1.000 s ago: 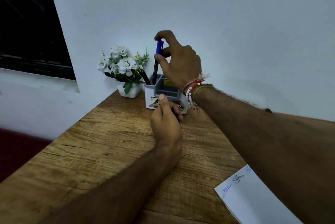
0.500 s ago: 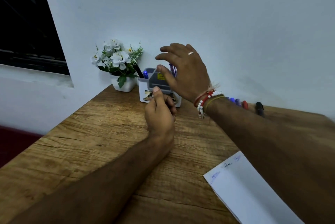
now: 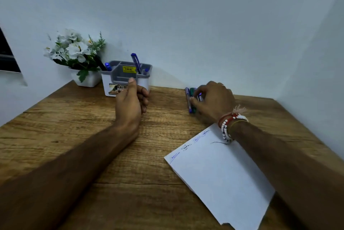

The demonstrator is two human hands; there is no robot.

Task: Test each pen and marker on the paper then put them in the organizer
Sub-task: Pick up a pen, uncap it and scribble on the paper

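The untested pens lie bunched on the surface under the right hand. Its fingers curl down over them, but I cannot tell whether one is pinched. Raking at the bunch could roll its neighbours off toward the wall. The left hand, fingers curled and thumb up with nothing visible inside, sits just before the organizer and could knock it. The paper lies beneath the right wrist.
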